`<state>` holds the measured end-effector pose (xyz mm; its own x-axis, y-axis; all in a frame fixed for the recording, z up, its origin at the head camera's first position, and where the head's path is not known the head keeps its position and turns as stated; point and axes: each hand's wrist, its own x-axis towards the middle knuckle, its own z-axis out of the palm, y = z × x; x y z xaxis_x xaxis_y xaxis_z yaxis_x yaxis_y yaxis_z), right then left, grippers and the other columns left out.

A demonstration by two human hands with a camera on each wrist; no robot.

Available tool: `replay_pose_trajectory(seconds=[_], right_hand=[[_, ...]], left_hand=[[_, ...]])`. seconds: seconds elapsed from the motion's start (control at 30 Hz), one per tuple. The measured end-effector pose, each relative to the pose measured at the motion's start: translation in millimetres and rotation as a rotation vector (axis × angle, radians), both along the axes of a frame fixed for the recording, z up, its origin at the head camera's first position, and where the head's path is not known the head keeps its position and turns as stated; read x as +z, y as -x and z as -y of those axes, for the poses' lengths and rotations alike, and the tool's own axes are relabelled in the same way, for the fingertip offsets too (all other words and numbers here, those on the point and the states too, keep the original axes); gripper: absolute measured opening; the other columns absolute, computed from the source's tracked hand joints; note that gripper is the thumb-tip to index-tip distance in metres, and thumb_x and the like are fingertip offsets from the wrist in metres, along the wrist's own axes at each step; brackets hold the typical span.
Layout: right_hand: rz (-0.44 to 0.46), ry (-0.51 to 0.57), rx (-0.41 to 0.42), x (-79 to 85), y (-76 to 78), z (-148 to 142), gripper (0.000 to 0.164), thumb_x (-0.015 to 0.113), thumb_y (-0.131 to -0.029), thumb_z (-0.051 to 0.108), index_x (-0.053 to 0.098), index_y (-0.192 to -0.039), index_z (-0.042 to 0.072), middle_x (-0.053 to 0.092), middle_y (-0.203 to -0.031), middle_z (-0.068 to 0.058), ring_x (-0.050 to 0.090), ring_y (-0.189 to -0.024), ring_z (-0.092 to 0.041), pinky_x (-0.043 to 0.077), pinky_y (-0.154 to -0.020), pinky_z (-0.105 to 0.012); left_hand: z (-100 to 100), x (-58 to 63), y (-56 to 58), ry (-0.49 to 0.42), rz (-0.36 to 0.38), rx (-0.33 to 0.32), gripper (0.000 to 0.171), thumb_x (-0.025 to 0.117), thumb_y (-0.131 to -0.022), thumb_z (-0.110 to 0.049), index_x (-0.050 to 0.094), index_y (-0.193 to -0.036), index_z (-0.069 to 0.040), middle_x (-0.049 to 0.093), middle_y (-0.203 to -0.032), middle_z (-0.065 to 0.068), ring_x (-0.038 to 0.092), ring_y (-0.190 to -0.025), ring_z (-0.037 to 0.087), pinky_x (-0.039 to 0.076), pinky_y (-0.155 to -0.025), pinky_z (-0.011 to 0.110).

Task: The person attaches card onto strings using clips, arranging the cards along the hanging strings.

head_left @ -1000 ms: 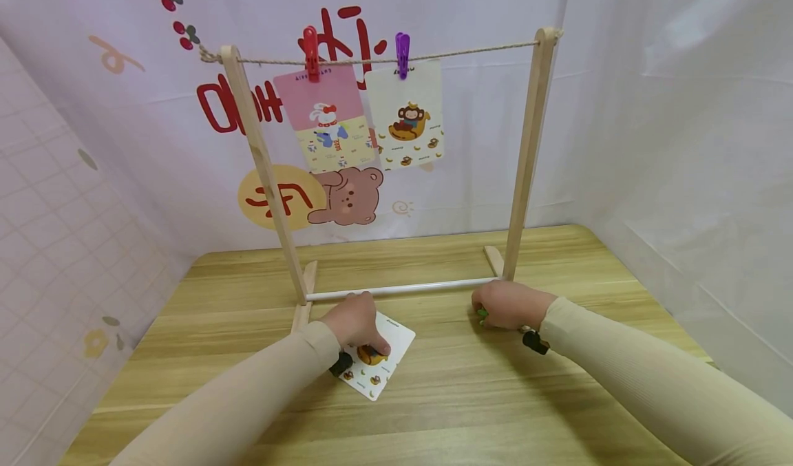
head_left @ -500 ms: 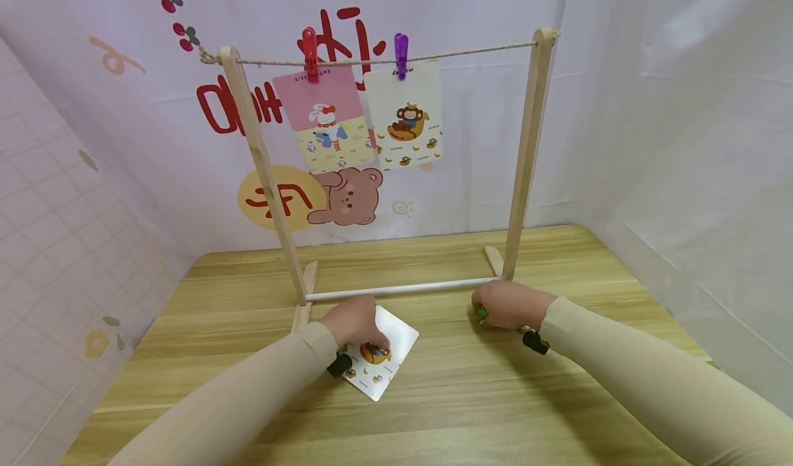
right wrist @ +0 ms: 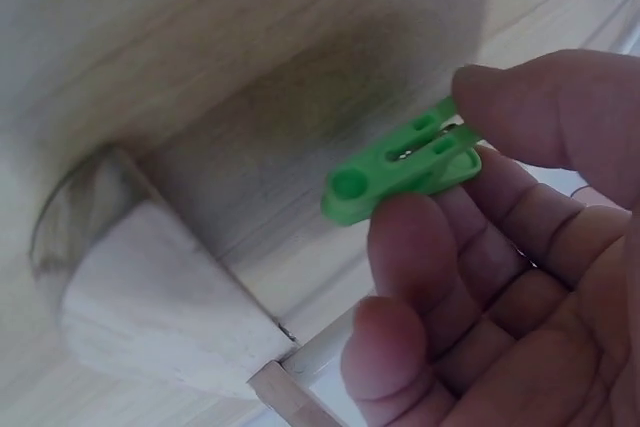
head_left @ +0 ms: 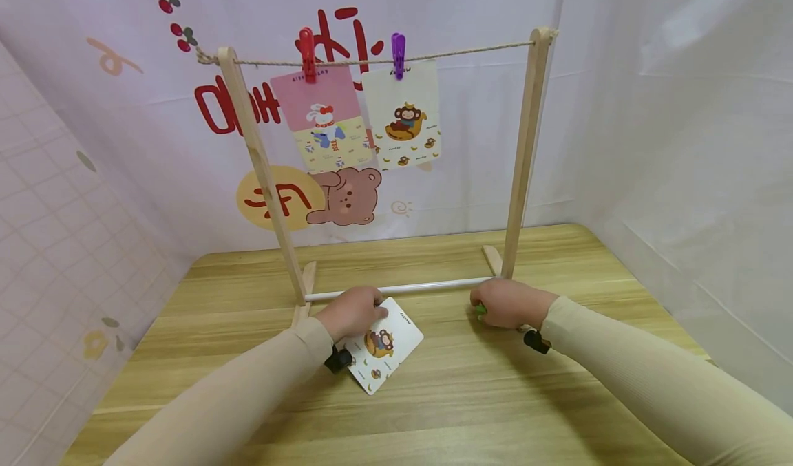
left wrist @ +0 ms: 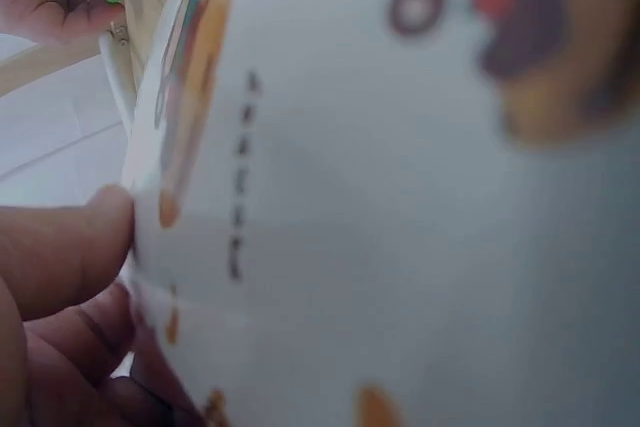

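Note:
In the head view, a pale card (head_left: 387,369) printed with a monkey on a banana is held near its far edge by my left hand (head_left: 353,313), low over the table. Thumb and fingers pinch that edge, and the card bows in the left wrist view. To the right, by the foot of a wooden post (head_left: 524,156), my right hand (head_left: 513,303) pinches a green clothespin (right wrist: 400,172) between thumb and fingers. A red clothespin (head_left: 308,56) fixes a pink and yellow rabbit card (head_left: 310,104) to the twine (head_left: 473,51). Beside it, a purple clothespin (head_left: 398,56) holds another monkey card (head_left: 384,94).
The wooden rack's left post (head_left: 263,170) and right post carry the twine, and a white rod (head_left: 427,287) joins them low down. Behind the wooden table (head_left: 471,397) hangs a white printed cloth (head_left: 471,142). A tiled pale sheet (head_left: 56,211) stands at the left.
My left hand has shifted from the card's middle to its far edge, baring the monkey picture. The card has turned and moved slightly away from me. My right hand stays in place.

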<state>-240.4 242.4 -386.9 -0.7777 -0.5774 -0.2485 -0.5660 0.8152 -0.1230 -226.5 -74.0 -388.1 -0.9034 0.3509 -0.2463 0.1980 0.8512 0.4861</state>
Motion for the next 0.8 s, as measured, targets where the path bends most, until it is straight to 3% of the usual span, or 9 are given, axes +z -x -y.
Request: replay_pose_trajectory(seconds=[0.1,0.27,0.43,0.53,0.6,0.7,0.8], right_hand=[[-0.019,0.017,0.019,1.9,-0.8,-1,0.021,0.072,-0.095,0.009,0.074,-0.115,0.002,0.075,-0.115,-0.014,0.073,-0.105,-0.029,0.06,-0.092,-0.045],[-0.034,0.039,0.034,2.1,0.0,-2,0.023,0.071,-0.095,0.008,0.074,-0.116,0.001,0.075,-0.119,-0.016,0.072,-0.111,-0.034,0.059,-0.096,-0.047],[-0.048,0.072,0.055,0.9,2.3,-3,0.015,0.072,-0.093,0.007,0.074,-0.107,0.003,0.074,-0.104,-0.008,0.07,-0.093,-0.02,0.06,-0.085,-0.04],[-0.046,0.102,0.058,0.9,3.5,-4,0.004,0.071,-0.091,0.005,0.069,-0.091,0.007,0.061,-0.083,0.001,0.053,-0.074,-0.011,0.049,-0.069,-0.03],[-0.047,0.124,0.051,0.5,4.8,-4,0.011,0.071,-0.091,0.003,0.064,-0.086,0.009,0.05,-0.077,0.004,0.044,-0.069,-0.01,0.04,-0.065,-0.028],[-0.074,0.154,0.046,-1.1,6.8,-5,0.012,0.071,-0.091,0.003,0.062,-0.087,0.009,0.049,-0.079,0.004,0.043,-0.07,-0.01,0.038,-0.065,-0.029],[-0.105,0.178,0.041,2.2,7.1,-5,0.01,0.071,-0.091,0.003,0.068,-0.101,0.005,0.062,-0.09,0.001,0.053,-0.077,-0.012,0.047,-0.071,-0.031]], left_hand=[[0,1.5,0.5,-0.033,-0.011,-0.001,0.024,0.06,-0.109,-0.026,0.066,-0.091,-0.01,0.056,-0.078,0.004,0.051,-0.07,0.017,0.042,-0.065,0.032],[-2,4.6,1.7,-0.075,-0.004,0.022,0.019,0.061,-0.108,-0.025,0.066,-0.094,-0.014,0.058,-0.081,0.003,0.055,-0.074,0.017,0.043,-0.065,0.03],[-4,6.3,2.3,-0.101,0.006,0.03,0.012,0.063,-0.107,-0.024,0.068,-0.101,-0.015,0.062,-0.087,0.003,0.057,-0.078,0.018,0.045,-0.067,0.03],[-4,6.8,2.8,-0.113,0.0,0.033,0.01,0.064,-0.107,-0.023,0.07,-0.107,-0.015,0.065,-0.094,0.002,0.059,-0.081,0.018,0.047,-0.07,0.03],[-5,7.2,3.7,-0.122,-0.007,0.035,0.011,0.063,-0.107,-0.023,0.07,-0.11,-0.016,0.066,-0.099,0.002,0.06,-0.083,0.018,0.049,-0.072,0.031],[-5,8.6,5.8,-0.129,-0.031,0.033,0.012,0.063,-0.107,-0.023,0.07,-0.112,-0.016,0.067,-0.1,0.002,0.061,-0.084,0.018,0.05,-0.074,0.031],[-5,11.3,8.1,-0.133,-0.049,0.029,0.013,0.063,-0.107,-0.024,0.071,-0.114,-0.017,0.066,-0.098,0.002,0.06,-0.083,0.017,0.048,-0.073,0.031]])
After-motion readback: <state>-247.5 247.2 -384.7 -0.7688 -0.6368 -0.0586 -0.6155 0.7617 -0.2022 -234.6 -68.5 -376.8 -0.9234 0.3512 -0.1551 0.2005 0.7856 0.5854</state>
